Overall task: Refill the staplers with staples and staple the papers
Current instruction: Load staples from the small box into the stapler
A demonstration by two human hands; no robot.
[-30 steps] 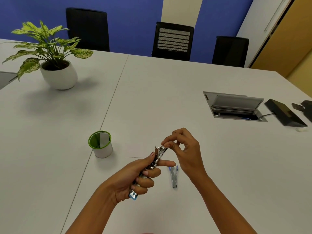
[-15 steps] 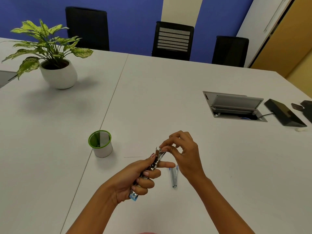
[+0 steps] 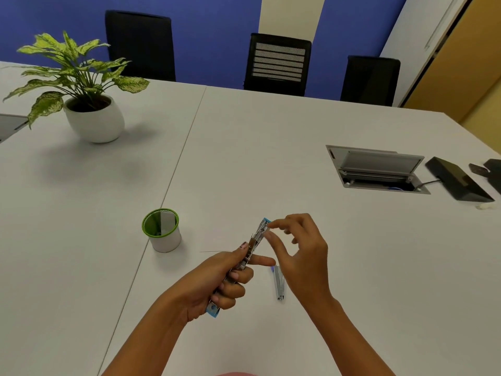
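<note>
You're gripping the stapler in your left hand: the lower fingers are curling tight round its near half, the thumb is lying along its left side and the index finger is sticking out straight to the right under it. The stapler is tilting up and away from that grip, with one blue end poking out below the fist and the other blue end at the far tip, off the table.

Your right hand is hovering just right of the grip. Its index tip and thumb tip are touching the stapler's far end, and the other fingers are curling loosely behind. You can't tell if that's a real pinch or only contact.

A strip of staples is lying flat on the table just right of the left fist, under the right wrist. A white cup with a green rim is standing left of the grip, apart from it. A potted plant is sitting far off to the left, and an open cable box and a black device are sitting far to the right.
</note>
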